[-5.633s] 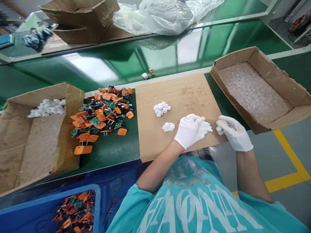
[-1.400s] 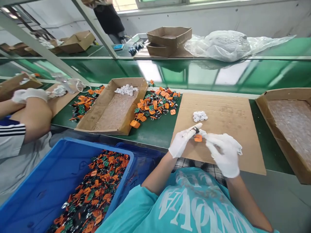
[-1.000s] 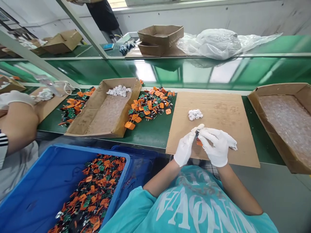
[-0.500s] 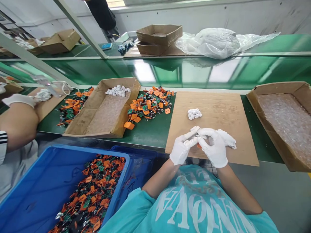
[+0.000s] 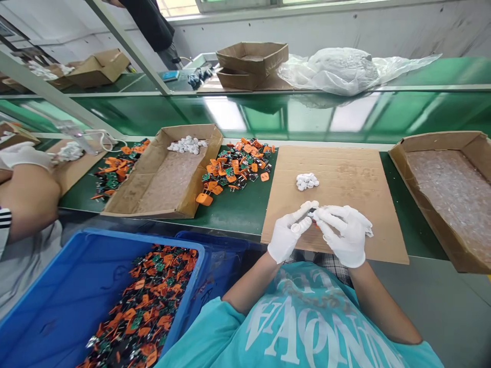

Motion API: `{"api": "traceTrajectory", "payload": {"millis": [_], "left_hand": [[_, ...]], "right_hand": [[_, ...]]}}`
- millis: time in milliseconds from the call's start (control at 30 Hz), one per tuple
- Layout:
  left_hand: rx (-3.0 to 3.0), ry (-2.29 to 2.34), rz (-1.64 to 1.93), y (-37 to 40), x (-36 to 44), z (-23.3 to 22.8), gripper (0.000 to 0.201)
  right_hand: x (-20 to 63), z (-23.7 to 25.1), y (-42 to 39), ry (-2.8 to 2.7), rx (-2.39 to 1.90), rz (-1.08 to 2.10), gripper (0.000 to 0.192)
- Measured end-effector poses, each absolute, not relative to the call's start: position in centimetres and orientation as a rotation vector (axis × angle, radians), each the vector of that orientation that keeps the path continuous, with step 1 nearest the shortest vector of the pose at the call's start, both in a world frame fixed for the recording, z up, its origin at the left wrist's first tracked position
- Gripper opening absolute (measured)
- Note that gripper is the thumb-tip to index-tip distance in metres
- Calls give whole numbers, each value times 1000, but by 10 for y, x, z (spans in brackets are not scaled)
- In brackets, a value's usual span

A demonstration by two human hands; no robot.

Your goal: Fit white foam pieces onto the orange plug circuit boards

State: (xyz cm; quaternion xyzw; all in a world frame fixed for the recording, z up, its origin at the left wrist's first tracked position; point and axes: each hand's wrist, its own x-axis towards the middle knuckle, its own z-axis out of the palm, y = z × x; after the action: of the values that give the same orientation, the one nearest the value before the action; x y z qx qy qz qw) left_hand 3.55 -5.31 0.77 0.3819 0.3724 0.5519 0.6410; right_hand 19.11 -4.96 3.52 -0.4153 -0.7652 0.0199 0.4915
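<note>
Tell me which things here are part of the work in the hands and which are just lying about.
In hand:
left hand and right hand, together on a small part
white pieces on the cardboard sheet
orange parts pile

Lying about:
plastic bag
stacked boxes
blue bin

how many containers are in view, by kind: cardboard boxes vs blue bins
cardboard boxes on the near bench: 2
cardboard boxes on the far shelf: 3
blue bin: 1
total: 6
</note>
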Motion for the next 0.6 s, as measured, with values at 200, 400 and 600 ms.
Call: {"api": "traceTrajectory", "payload": {"millis": [200, 400, 600], "left_hand": [[998, 864, 1226, -53, 37, 24, 48], [994, 934, 1121, -47, 35, 26, 54], [928, 709, 966, -42, 37, 18, 63]], "right_hand": [[193, 36, -50, -1814, -998, 217, 18], [192, 40, -47, -1766, -1065, 327, 10], [200, 45, -41, -2076, -853, 558, 27]]}}
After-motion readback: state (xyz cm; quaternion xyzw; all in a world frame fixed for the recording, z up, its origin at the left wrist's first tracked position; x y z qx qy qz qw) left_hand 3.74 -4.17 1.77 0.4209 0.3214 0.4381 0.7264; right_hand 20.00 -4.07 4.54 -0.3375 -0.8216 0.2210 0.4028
